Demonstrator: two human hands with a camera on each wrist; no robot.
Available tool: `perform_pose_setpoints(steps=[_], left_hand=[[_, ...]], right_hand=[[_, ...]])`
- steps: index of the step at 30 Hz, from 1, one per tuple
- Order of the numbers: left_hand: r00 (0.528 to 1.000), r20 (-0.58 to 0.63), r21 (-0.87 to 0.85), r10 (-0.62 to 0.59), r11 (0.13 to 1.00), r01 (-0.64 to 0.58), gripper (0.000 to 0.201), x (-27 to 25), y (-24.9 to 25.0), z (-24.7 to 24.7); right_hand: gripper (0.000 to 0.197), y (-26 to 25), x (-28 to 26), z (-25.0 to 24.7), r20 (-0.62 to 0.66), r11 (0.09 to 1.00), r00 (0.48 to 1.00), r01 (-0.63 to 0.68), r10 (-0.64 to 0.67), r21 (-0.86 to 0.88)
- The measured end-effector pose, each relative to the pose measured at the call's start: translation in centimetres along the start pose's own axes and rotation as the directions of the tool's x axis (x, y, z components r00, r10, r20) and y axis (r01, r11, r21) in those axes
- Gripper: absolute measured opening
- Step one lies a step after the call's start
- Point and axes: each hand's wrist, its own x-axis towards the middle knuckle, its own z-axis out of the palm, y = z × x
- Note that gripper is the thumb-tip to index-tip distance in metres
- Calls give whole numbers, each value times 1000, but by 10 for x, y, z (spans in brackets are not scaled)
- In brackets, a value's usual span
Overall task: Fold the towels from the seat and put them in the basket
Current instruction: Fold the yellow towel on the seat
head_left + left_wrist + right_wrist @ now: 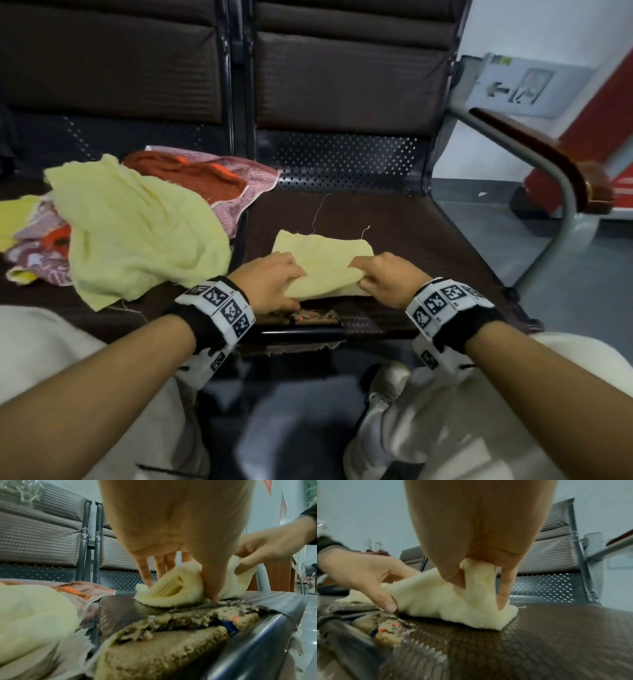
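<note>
The small pale-yellow terry towel [322, 253] looks soft, fuzzy and matt, with loose threads. The dark brown padded seat cushion [428, 246] has embossed, faintly glossy leatherette, torn at its front. The perforated metal panel [342, 161] and curved grey metal armrest tube [555, 192] look smooth.

Both hands pinch the near edge of a small folded yellow towel [322, 253] on the right seat [428, 246], left hand [270, 281] at its left corner, right hand [387, 277] at its right. A pile of towels [137, 226] lies on the left seat.
</note>
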Motion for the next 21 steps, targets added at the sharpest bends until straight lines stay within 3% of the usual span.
perform_pose_setpoints(steps=[3, 5, 9, 10, 13, 17, 21], left_hand=[[995, -93, -54, -38, 998, 33, 17, -6, 5, -7], [991, -114, -109, -66, 993, 54, 10, -9, 9, -12], [983, -148, -294, -106, 954, 59, 8, -6, 9, -18], [984, -142, -306, -109, 950, 61, 10, -4, 8, -20], [987, -96, -309, -128, 946, 93, 14, 6, -1, -25], [987, -23, -303, -158, 942, 143, 22, 21, -22, -27], [979, -12, -307, -205, 932, 192, 19, 36, -36, -19]], right_hand=[[16, 3, -12, -2, -8, 993, 1000, -2, 3, 115], [10, 5, -18, -2, -11, 982, 1000, -14, 16, 190], [66, 9, -21, 2, 111, 986, 991, -88, 72, 143], [70, 10, -18, 4, 102, 987, 992, -93, 79, 132], [61, 19, -4, 3, 28, 974, 994, -107, 103, 202], [34, 36, 18, -1, 28, 876, 981, -185, 193, 445], [33, 48, 42, 9, 71, 757, 938, -317, 339, 572]])
